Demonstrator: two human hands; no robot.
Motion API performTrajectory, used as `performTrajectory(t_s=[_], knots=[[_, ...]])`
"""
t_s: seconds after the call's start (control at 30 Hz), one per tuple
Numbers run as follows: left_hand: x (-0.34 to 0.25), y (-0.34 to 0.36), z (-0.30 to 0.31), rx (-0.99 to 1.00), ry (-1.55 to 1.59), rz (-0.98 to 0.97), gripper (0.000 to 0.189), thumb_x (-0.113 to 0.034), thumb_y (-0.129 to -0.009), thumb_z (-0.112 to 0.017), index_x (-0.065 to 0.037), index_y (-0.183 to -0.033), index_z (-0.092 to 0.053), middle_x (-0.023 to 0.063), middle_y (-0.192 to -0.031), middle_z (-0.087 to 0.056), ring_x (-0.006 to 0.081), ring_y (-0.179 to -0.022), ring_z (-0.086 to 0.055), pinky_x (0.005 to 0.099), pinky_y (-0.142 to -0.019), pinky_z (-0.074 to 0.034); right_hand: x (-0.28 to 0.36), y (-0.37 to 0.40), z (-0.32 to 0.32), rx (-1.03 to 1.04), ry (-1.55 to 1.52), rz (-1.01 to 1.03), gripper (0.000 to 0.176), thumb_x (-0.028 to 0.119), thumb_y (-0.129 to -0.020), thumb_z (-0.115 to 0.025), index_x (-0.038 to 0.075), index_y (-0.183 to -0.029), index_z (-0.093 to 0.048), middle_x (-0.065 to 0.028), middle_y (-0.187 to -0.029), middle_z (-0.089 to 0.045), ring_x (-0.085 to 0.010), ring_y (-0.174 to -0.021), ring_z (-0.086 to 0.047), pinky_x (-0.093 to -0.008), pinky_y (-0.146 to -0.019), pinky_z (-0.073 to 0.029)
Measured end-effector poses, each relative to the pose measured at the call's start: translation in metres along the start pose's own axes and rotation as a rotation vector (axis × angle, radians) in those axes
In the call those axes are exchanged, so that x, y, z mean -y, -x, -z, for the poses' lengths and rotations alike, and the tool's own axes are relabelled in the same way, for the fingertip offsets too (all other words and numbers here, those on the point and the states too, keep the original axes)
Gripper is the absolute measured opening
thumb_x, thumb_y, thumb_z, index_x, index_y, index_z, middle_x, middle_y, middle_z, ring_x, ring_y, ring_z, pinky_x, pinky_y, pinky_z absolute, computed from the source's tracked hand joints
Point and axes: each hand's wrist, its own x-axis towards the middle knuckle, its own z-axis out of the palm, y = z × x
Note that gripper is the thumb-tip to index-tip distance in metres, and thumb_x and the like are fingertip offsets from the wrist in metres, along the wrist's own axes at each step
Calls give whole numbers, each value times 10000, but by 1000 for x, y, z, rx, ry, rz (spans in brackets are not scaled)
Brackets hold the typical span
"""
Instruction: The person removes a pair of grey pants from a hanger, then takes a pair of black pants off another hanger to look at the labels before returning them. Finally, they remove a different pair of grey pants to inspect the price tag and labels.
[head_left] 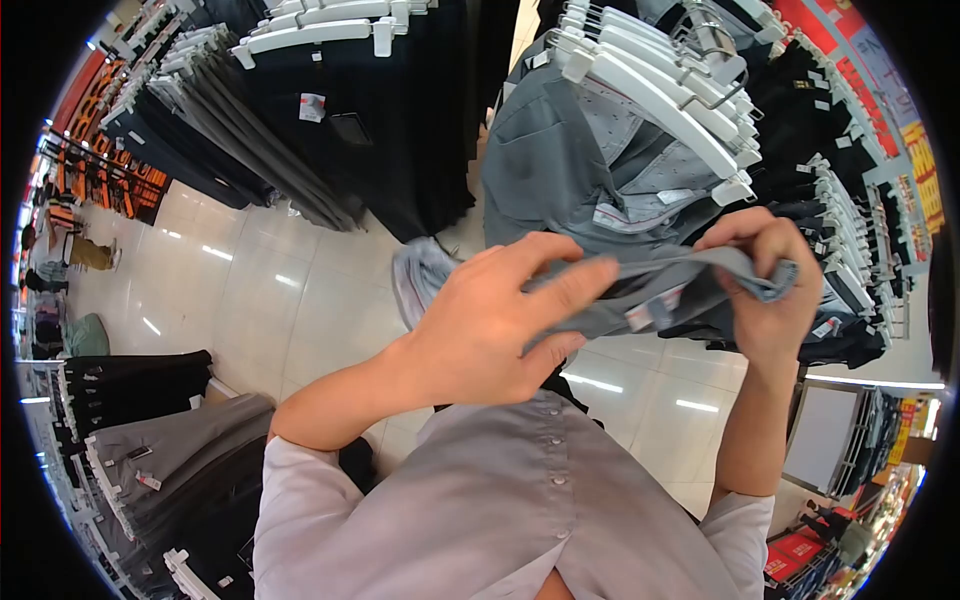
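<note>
Grey trousers (690, 290) are stretched out in front of my chest, with a white and red label showing near the waistband. My right hand (775, 285) is closed around one end of the waistband, thumb and fingers gripping its folded edge. Over the other part of the fabric, my left hand (500, 315) has its index finger and thumb apart. Its fingertips are slightly blurred by motion. A light-lined part of the garment sticks out behind that hand, so some of the cloth there is hidden.
Right ahead, grey trousers hang from white clip hangers (660, 110) on a metal rail. Dark trousers (390, 130) hang at the front left. More racked trousers (170, 450) stand at lower left. Tiled floor (270, 270) runs between the racks. People are far off at left.
</note>
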Motion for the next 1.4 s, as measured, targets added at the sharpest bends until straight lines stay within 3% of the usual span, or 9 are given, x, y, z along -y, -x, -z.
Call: performTrajectory(t_s=[0.1,0.23,0.33,0.43,0.6,0.73,0.87,1.0,1.4], knots=[[14,11,4,-65,243,237,708,-89,-665,-774,-11,-1317,-512,200,-1125,-630,296,-917,-633,367,-800,-496,5,-8,9,-77,5,181,372,-219,-714,-578,63,-780,-343,-251,-923,-653,-230,-828,-654,-307,-771,-529],[48,23,-8,-60,152,-32,727,-172,-726,-776,42,-1345,-462,227,-1233,-582,284,-1100,-592,376,-890,-483,12,-19,8,-266,-64,316,350,-189,-797,-586,59,-801,-339,-305,-950,-641,-279,-805,-666,-351,-771,-553],[44,36,-19,-87,749,273,692,-231,-774,-757,55,-1335,-468,210,-1248,-579,268,-1140,-564,381,-943,-456,14,-26,17,-482,114,384,185,-60,-871,-613,-1,-807,-450,-292,-951,-656,-270,-778,-678,-334,-724,-569],[57,58,-37,99,829,324,633,-246,-809,-726,26,-1331,-493,171,-1229,-596,263,-1137,-570,382,-989,-429,28,-38,13,-837,140,295,115,-5,-896,-602,-117,-908,-627,-241,-900,-678,-228,-772,-679,-295,-689,-576],[18,51,-73,31,573,274,578,-76,-718,-680,49,-1263,-533,143,-1040,-646,195,-1010,-608,326,-927,-448,7,-60,30,-1089,-10,325,97,-112,-849,-596,-144,-939,-608,-213,-897,-680,-232,-748,-680,-311,-701,-583],[-1,31,-74,61,837,614,421,-50,-747,-606,44,-1156,-582,123,-985,-657,195,-889,-630,318,-843,-481,-14,-62,16,-1283,353,364,240,-36,-748,-766,-66,-902,-584,-139,-873,-684,-175,-759,-651,-260,-724,-533],[-6,6,-60,-260,1195,899,341,-31,-775,-526,27,-1104,-596,94,-958,-651,188,-855,-628,315,-815,-490,-32,-47,-3,-1033,714,485,294,-59,-765,-723,46,-742,-449,-120,-881,-690,-165,-740,-621,-274,-706,-505],[10,-34,-42,-621,1279,886,283,8,-805,-456,34,-1060,-576,106,-948,-628,165,-838,-617,317,-756,-514,-33,-2,-41,-749,567,309,217,-113,-749,-638,-2,-923,-569,-114,-923,-620,-192,-815,-597,-292,-758,-477],[14,-53,-69,-624,1469,900,275,-167,-896,-451,-25,-1115,-536,84,-1022,-587,201,-941,-562,379,-862,-451,-40,57,-106,-297,18,-18,455,10,-777,-707,29,-1213,-575,-100,-1072,-548,-193,-902,-548,-299,-800,-447]])
